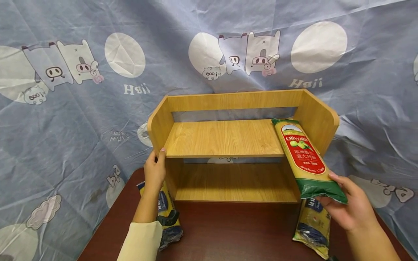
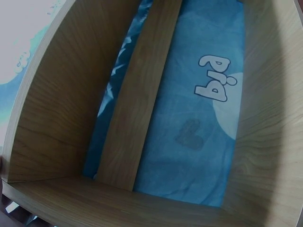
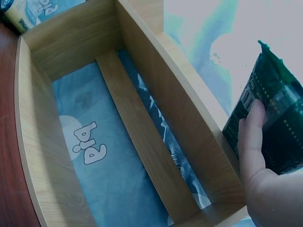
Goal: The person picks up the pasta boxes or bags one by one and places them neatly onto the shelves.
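Note:
A two-tier wooden shelf (image 1: pixel 222 137) stands on the dark red table (image 1: pixel 235 232). My left hand (image 1: pixel 154 170) grips its left side panel, thumb at the front corner of the upper board. In my right hand (image 1: pixel 352 203) is a yellow and green bag of spaghetti (image 1: pixel 302 152) with a red label, held by its near green end. The bag's far end lies over the right of the upper board, beside the right side panel, while the near end sticks out past the front edge. The right wrist view shows fingers (image 3: pixel 253 137) along the bag's green underside (image 3: pixel 284 118).
A yellow and blue pasta bag (image 1: pixel 166 206) lies left of the shelf, partly behind my left forearm. Another such bag (image 1: pixel 313 224) lies at the front right, beneath my right hand. A printed blue-grey cloth (image 1: pixel 169 54) hangs behind the shelf.

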A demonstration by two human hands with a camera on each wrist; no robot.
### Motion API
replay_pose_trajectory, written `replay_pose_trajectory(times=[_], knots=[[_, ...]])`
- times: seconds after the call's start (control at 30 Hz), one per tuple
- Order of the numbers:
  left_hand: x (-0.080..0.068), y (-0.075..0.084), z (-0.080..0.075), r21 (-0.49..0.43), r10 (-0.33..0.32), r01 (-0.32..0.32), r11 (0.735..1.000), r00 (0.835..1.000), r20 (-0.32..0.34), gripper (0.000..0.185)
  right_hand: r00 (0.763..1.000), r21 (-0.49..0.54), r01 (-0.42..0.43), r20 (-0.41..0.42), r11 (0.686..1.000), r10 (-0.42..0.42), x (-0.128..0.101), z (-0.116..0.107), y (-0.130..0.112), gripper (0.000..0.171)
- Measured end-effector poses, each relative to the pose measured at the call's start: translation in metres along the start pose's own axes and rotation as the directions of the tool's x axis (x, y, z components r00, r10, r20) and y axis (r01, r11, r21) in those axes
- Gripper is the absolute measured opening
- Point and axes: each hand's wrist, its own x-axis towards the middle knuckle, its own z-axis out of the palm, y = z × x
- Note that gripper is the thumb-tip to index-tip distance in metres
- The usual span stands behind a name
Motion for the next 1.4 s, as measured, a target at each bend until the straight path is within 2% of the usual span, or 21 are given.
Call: replay_pose_trajectory(times=[0.17, 0.3, 0.37, 0.47, 0.6, 0.83, 1.07, 1.17, 1.4], knots=[[0.000, 0.003, -0.001, -0.010, 0.008, -0.008, 1.000, 1.000, -0.009, 0.052, 0.997, -0.027, -0.002, 0.075, 1.000, 0.004, -0.007, 0.005, 0.007, 0.066], [0.000, 0.005, -0.001, -0.011, 0.012, -0.012, 1.000, 1.000, -0.022, 0.050, 0.999, -0.155, 0.018, 0.046, 0.988, -0.011, -0.012, 0.008, 0.011, 0.063], [0.000, 0.005, 0.000, -0.014, 0.016, -0.016, 1.000, 1.000, -0.022, 0.049, 0.999, -0.262, 0.042, 0.008, 0.964, -0.041, -0.014, 0.010, 0.015, 0.060], [0.000, 0.004, 0.000, -0.013, 0.012, -0.012, 1.000, 1.000, -0.018, 0.049, 0.993, -0.421, 0.081, -0.043, 0.904, -0.109, -0.016, 0.013, 0.021, 0.058], [-0.002, 0.003, 0.000, -0.007, 0.004, -0.004, 1.000, 1.000, -0.014, 0.049, 0.980, -0.510, 0.115, -0.082, 0.853, -0.181, -0.017, 0.015, 0.027, 0.056], [-0.002, 0.003, 0.001, -0.006, 0.004, -0.004, 1.000, 1.000, -0.016, 0.049, 0.972, -0.461, 0.185, -0.043, 0.868, -0.230, -0.012, 0.013, 0.028, 0.054], [-0.001, 0.002, 0.002, -0.007, -0.004, 0.004, 1.000, 1.000, -0.014, 0.050, 0.954, -0.510, 0.228, -0.054, 0.829, -0.295, -0.004, 0.007, 0.027, 0.051], [-0.002, 0.001, 0.002, -0.003, -0.004, 0.004, 1.000, 1.000, -0.010, 0.051, 0.949, -0.494, 0.246, -0.052, 0.834, -0.311, -0.001, 0.004, 0.025, 0.051], [-0.002, 0.000, 0.003, 0.003, 0.006, -0.006, 1.000, 1.000, -0.016, 0.051, 0.941, -0.420, 0.271, -0.074, 0.866, -0.330, 0.009, -0.001, 0.021, 0.048]])
